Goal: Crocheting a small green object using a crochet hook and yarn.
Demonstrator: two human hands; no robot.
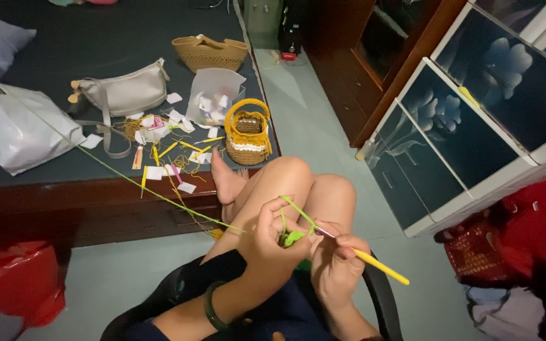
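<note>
Pinching the small green crochet piece [293, 237] in my left hand [272, 243], I grip the yellow hook [374, 264] with my right hand [339, 265]; soft, light green yarn [127, 179] trails leftward, best held beside the stitches.

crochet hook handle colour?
Yellow. The crochet hook, held in the right hand, shows best in the head view.

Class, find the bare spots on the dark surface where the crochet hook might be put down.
Free: the dark surface behind the grey handbag, and between the white plastic bag and the paper scraps. Crowded: around the yellow crocheted basket and scraps.
</note>
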